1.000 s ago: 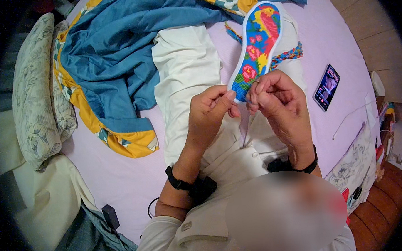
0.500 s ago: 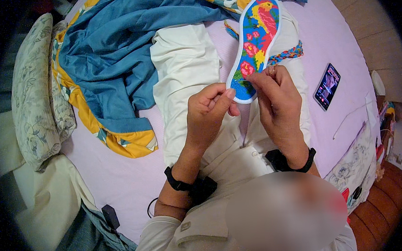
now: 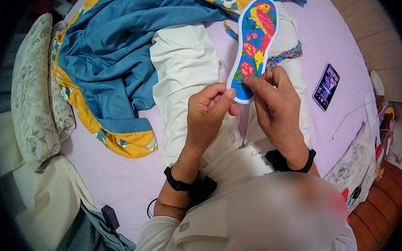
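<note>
An embroidered insole (image 3: 260, 27) with a white rim is held up over my lap, its face showing a red and yellow parrot and pink flowers on blue. My left hand (image 3: 210, 107) pinches the lower left edge of the insole, thumb on top and fingers curled. At the insole's lower part, my right hand (image 3: 276, 99) has thumb and forefinger pressed together on a thin needle, which shows only as a fine sliver against the stitches. A ring is on one right finger. A braid of coloured thread (image 3: 288, 52) lies across my right trouser leg, just beyond that hand.
I sit on a bed with a pink sheet (image 3: 117, 184). A blue and yellow quilt (image 3: 111, 62) spreads ahead and left, beside a floral pillow (image 3: 33, 93). At right lie a lit phone (image 3: 327, 87) and a thin pale cord (image 3: 346, 120). A small black box (image 3: 110, 216) sits lower left.
The top of the insole has tilted slightly left and down. My right fingertips have shifted a little left and down over the stitching; my left hand keeps its grip.
</note>
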Demonstrator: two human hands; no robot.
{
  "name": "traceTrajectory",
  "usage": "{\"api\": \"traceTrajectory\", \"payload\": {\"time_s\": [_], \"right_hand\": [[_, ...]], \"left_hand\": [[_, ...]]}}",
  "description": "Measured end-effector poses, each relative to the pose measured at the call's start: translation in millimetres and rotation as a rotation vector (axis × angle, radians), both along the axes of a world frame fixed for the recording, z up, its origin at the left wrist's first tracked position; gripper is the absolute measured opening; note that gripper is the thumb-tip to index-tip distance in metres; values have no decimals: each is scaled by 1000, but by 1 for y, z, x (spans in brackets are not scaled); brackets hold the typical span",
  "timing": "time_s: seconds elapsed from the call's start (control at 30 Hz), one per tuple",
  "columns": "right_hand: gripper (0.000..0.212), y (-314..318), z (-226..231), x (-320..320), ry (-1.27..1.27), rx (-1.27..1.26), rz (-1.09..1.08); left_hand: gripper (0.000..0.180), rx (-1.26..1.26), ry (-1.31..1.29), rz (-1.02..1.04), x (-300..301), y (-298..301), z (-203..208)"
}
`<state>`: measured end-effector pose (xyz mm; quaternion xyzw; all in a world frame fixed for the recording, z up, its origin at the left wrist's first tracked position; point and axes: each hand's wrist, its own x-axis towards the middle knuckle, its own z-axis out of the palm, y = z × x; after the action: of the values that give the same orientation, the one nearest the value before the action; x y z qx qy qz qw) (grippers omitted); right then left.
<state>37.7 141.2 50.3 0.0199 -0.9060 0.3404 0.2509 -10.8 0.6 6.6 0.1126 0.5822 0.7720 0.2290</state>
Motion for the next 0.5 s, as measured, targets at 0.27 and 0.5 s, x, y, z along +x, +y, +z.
{"api": "traceTrajectory", "payload": {"time_s": [0.27,0.5], "right_hand": [[31,1,0,0,4,28,9],[29,-6,4,1,25,45,16]], "left_hand": [[15,-9,-27,2,1,1,0],[13,-8,-36,-2,2,2,-4]]}}
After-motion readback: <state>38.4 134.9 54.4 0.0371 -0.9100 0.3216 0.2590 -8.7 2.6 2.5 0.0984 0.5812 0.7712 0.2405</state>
